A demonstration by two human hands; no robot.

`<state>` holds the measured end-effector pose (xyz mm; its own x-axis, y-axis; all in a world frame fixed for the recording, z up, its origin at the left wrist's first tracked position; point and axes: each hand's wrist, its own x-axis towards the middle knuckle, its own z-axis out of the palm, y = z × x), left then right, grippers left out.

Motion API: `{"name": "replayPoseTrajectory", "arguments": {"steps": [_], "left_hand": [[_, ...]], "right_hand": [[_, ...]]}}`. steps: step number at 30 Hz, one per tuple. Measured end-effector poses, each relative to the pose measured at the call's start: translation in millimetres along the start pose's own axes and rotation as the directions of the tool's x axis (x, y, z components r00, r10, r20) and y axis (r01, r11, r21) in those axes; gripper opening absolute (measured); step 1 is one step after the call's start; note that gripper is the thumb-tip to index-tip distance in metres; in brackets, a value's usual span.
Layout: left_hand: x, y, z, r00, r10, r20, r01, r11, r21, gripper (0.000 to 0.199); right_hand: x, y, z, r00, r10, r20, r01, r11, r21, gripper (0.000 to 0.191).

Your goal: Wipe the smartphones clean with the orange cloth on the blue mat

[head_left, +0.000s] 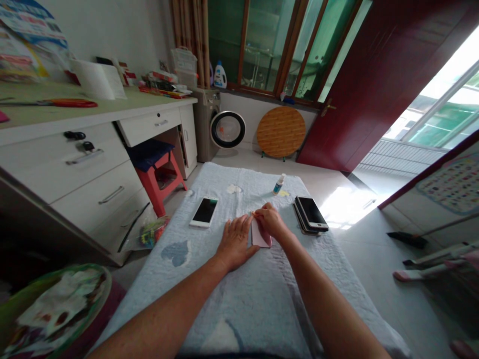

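Pink phone-like slab [261, 237] lies between my hands, long axis pointing away. Left hand [235, 240] spread at its left edge; right hand [270, 219] pinched at far end, can't tell on what.

We're looking at fuzzy-looking cloth [258, 289], a white phone [198, 224] with a glossy, glassy screen [205, 210], a smooth pink slab [261, 240], a wood-grain round board [281, 130], and floor tiles [352, 249] shining pretty hard.

The cloth-covered table [250, 304] bears a white phone [204, 212] near its left edge, a bottle [279, 185] near its far-right corner, stacked phones [311, 213] by its right edge, a pink phone [261, 239] mid-table.
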<state>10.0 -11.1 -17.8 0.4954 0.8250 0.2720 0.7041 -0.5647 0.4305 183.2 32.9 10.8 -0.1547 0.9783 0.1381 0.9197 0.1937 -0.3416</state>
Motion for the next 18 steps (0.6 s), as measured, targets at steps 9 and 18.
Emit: {"name": "replayPoseTrajectory", "arguments": {"steps": [9,18], "left_hand": [[0,2,-3.2,1.000,0.006,-0.028,-0.006,1.000,-0.002,0.076],[2,-2,0.5,0.999,0.007,-0.037,-0.006,1.000,0.011,0.074]], "right_hand": [[-6,-9,7,0.999,-0.012,-0.040,0.012,1.000,-0.006,0.026],[-74,-20,-18,0.982,-0.164,0.097,0.141,0.968,0.207,0.023]]}}
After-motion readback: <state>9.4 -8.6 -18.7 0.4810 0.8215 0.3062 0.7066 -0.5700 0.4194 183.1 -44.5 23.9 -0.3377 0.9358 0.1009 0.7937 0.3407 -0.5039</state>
